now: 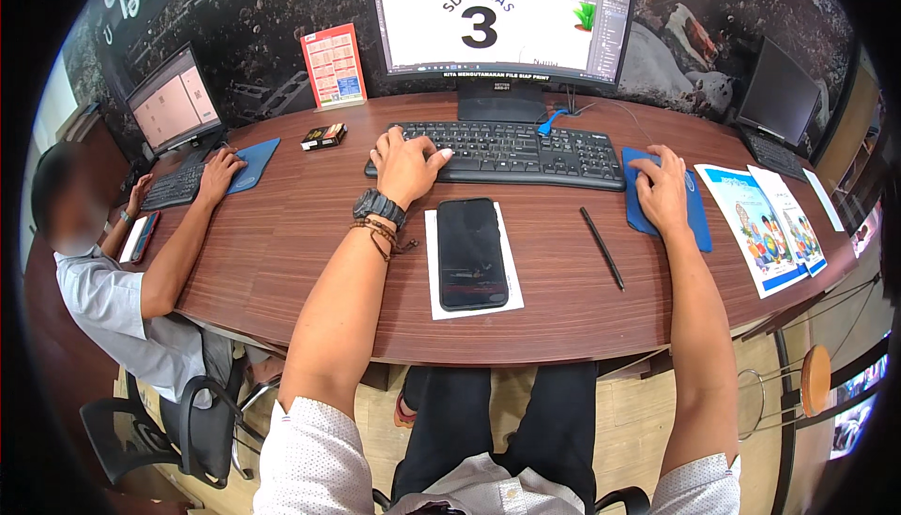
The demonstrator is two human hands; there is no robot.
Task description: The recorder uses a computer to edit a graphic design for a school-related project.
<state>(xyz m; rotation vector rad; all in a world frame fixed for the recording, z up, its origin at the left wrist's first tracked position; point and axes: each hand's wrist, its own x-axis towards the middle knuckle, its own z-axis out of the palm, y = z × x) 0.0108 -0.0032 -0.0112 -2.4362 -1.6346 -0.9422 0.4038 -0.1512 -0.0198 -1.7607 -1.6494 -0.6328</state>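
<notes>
My left hand (pixel 409 164) rests on the left end of a black keyboard (pixel 526 151). Its fingers are apart over the keys and hold nothing; the thumb reaches out to the right. On a blue mouse pad (pixel 696 219), my right hand (pixel 663 187) is curved over a computer mouse, which is almost wholly hidden beneath the palm and fingers. Behind the keyboard a large monitor (pixel 422 13) shows a design page with a big dark numeral and arched lettering. Between my forearms a black phone (pixel 472 257) lies face up on white paper (pixel 514 299).
A black pen (pixel 602 249) lies right of the phone. Printed booklets (pixel 751 224) and a dark monitor (pixel 781 93) are at the right. A small box (pixel 324 136) and red desk calendar (pixel 333 65) stand at the left. Beyond them, another person (pixel 141 299) works at a computer.
</notes>
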